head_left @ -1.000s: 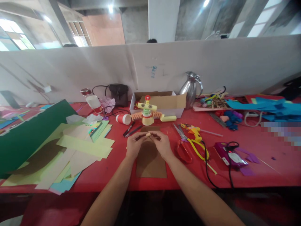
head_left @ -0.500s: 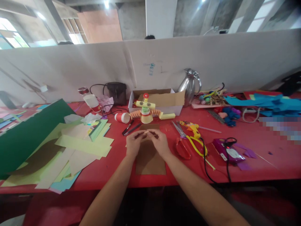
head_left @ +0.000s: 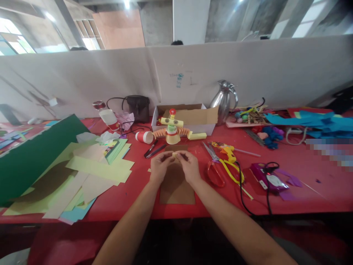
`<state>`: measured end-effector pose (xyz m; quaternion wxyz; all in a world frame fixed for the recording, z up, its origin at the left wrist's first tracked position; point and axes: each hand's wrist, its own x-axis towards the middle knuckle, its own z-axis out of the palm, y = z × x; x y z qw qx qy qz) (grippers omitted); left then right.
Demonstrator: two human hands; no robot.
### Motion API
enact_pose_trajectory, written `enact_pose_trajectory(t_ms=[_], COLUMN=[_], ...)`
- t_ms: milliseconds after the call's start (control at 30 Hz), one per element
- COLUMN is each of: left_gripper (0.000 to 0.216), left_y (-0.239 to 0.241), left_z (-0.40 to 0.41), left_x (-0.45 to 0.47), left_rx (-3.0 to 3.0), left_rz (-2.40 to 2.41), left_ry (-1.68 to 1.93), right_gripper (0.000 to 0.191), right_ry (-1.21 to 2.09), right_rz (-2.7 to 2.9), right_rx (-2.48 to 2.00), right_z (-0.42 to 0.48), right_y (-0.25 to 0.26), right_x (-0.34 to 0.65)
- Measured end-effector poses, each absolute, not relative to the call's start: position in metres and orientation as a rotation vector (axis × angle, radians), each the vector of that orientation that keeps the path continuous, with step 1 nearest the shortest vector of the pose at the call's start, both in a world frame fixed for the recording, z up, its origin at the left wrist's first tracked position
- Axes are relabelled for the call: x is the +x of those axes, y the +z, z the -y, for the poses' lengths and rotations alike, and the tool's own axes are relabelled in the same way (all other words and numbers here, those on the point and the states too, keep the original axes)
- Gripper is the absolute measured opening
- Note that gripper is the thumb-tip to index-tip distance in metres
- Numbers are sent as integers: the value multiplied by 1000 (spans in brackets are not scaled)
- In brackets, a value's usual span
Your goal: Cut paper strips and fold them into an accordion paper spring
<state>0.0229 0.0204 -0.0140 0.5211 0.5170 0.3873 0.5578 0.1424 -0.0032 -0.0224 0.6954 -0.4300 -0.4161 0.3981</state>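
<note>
Between the fingertips of both hands is a small pale yellow piece [head_left: 174,155], probably paper; its exact shape is too small to make out. My left hand [head_left: 160,165] pinches it from one side and my right hand [head_left: 189,164] from the other. Both are over a brown cardboard sheet [head_left: 177,191] that lies on the red table. Just beyond stands a paper figure [head_left: 172,135] with a cup body, folded orange arms, a yellow tube head and a red top.
Scissors [head_left: 216,162], a yellow glue gun [head_left: 228,152] and a purple box with a cord [head_left: 268,177] lie to the right. Coloured paper sheets [head_left: 96,165] spread on the left. A paper cup [head_left: 144,137], pens [head_left: 151,149], an open box [head_left: 193,116] and a metal jug [head_left: 224,101] stand behind.
The small yellow piece shows more clearly between my fingertips, whose grip has shifted slightly. My hands stay over the cardboard; the whole view has moved a little.
</note>
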Motion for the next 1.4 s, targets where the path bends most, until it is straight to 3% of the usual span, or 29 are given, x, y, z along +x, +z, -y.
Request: enact_pose_trajectory(t_ms=[167,367,667,1067,1400], left_gripper=[15,24,14,22,23], left_y=[-17,-14,-12,-10,-13], left_z=[-22,-22,-19,-21,-25], left_x=[21,23,24,19,20], left_rx=[1277,1266,1194,1129,931], left_rz=[-964,-924,-886,-898,-816], left_ry=[1388,1372,1399,1382,1319], right_gripper=[18,20,17,23,15], right_ry=[853,892,851,768,839], right_rz=[1030,979,1095,1208,1148], right_rx=[-967,-952,-962,-971,-989], right_z=[7,7,6,11,10], right_y=[-20,-18,-21,-16,-14], right_x=[142,142,142,144,147])
